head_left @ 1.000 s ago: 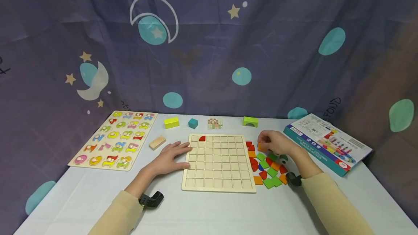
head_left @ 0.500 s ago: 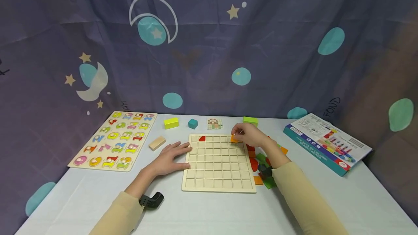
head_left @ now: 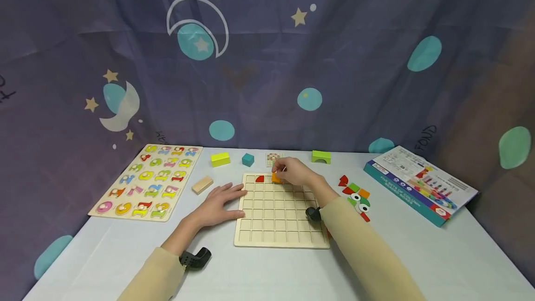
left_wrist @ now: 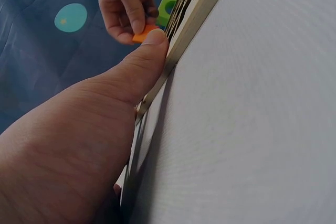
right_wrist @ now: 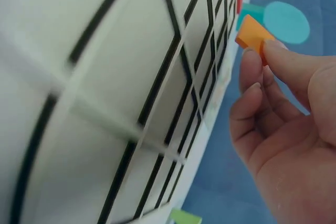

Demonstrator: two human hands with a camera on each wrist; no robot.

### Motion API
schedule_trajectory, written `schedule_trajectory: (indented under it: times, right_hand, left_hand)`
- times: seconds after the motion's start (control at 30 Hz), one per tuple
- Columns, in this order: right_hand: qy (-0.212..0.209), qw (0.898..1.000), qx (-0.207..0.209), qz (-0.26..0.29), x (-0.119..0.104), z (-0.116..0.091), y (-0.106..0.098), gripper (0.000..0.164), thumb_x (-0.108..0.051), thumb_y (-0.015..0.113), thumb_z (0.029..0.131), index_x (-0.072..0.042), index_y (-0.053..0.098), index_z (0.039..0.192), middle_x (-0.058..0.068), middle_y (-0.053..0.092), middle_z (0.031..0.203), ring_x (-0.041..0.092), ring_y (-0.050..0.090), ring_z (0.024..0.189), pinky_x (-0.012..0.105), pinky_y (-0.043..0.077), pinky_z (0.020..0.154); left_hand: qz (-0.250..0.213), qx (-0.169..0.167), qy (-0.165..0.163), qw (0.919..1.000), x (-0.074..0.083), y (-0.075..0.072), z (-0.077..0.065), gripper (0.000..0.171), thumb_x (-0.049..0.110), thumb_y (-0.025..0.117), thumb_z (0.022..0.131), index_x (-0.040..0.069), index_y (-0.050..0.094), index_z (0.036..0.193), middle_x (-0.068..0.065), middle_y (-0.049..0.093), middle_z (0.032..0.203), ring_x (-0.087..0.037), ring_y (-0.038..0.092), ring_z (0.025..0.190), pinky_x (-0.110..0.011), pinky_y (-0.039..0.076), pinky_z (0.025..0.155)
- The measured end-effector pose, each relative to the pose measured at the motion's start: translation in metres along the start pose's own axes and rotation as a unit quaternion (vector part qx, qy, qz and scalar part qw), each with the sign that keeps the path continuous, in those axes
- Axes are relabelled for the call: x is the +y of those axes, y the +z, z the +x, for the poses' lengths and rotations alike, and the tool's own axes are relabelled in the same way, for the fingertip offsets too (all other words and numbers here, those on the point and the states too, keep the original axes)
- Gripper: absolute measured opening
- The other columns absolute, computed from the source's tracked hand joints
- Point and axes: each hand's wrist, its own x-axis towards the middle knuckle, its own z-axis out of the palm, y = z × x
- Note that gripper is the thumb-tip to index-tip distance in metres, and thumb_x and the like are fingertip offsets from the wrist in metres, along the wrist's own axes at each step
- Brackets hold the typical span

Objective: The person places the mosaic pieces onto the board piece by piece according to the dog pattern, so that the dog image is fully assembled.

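My right hand point(head_left: 294, 172) pinches an orange square tile point(right_wrist: 254, 34) between thumb and fingertips, over the top row of the wooden grid board point(head_left: 280, 226). A red quarter-circle tile point(head_left: 260, 179) lies in a top-row cell, a little left of the orange one. With its fingers spread, my left hand point(head_left: 217, 204) rests against the left edge of the board. In the left wrist view, the left thumb point(left_wrist: 142, 69) touches the board's rim, and the orange tile shows beyond it. Part of the board's right side is hidden under my right forearm.
Loose red, green, orange and round eye-patterned tiles point(head_left: 355, 197) lie right of the board, partly covered by my sleeve. Behind stand a yellow block point(head_left: 220, 159), a teal cube point(head_left: 248, 160), a pattern card point(head_left: 271, 157) and a green arch point(head_left: 321, 157). A number puzzle point(head_left: 146, 185) and box point(head_left: 418, 185) flank them.
My right hand has carried the orange square tile leftward from the loose tiles to the board's top row, near the red tile. The left hand has stayed at the board's edge.
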Motion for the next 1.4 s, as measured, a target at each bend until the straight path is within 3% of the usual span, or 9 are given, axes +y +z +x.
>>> schedule_trajectory:
  times: [0.33, 0.7, 1.1, 1.4]
  right_hand:
    - [0.002, 0.999, 0.011, -0.032, -0.004, 0.021, 0.01, 0.009, -0.002, 0.062, 0.099, -0.006, 0.069, 0.101, 0.001, 0.063, 0.091, 0.017, 0.056, 0.08, 0.031, 0.048, 0.072]
    - [0.026, 0.999, -0.001, -0.042, -0.008, 0.021, 0.016, 0.009, -0.001, 0.066, 0.096, -0.006, 0.071, 0.101, 0.002, 0.066, 0.094, 0.019, 0.06, 0.089, 0.035, 0.052, 0.081]
    - [0.025, 0.999, 0.004, -0.036, 0.0, 0.012, 0.013, 0.018, -0.006, 0.066, 0.098, -0.005, 0.07, 0.116, 0.005, 0.065, 0.106, 0.022, 0.061, 0.099, 0.038, 0.052, 0.087]
    - [0.014, 1.0, -0.004, -0.019, 0.004, -0.013, -0.012, 0.027, -0.011, 0.065, 0.1, 0.001, 0.066, 0.124, 0.009, 0.065, 0.111, 0.025, 0.061, 0.098, 0.037, 0.053, 0.079]
  left_hand:
    - [0.004, 0.003, 0.002, 1.0, -0.001, -0.001, 0.002, 0.068, 0.052, 0.072, 0.09, 0.019, 0.056, 0.147, 0.0, 0.04, 0.159, -0.035, 0.021, 0.15, -0.058, 0.012, 0.119]
    - [0.006, 0.001, -0.002, 1.0, -0.001, 0.001, 0.001, 0.068, 0.051, 0.072, 0.09, 0.02, 0.056, 0.147, 0.001, 0.04, 0.158, -0.034, 0.022, 0.15, -0.058, 0.013, 0.119]
    - [-0.001, 0.003, -0.002, 1.0, 0.0, 0.001, 0.0, 0.068, 0.052, 0.072, 0.09, 0.02, 0.055, 0.148, 0.001, 0.04, 0.159, -0.034, 0.021, 0.15, -0.059, 0.013, 0.119]
    - [0.002, 0.003, 0.001, 1.0, 0.0, 0.0, 0.0, 0.069, 0.052, 0.072, 0.09, 0.019, 0.055, 0.148, 0.0, 0.04, 0.159, -0.034, 0.021, 0.15, -0.059, 0.013, 0.119]
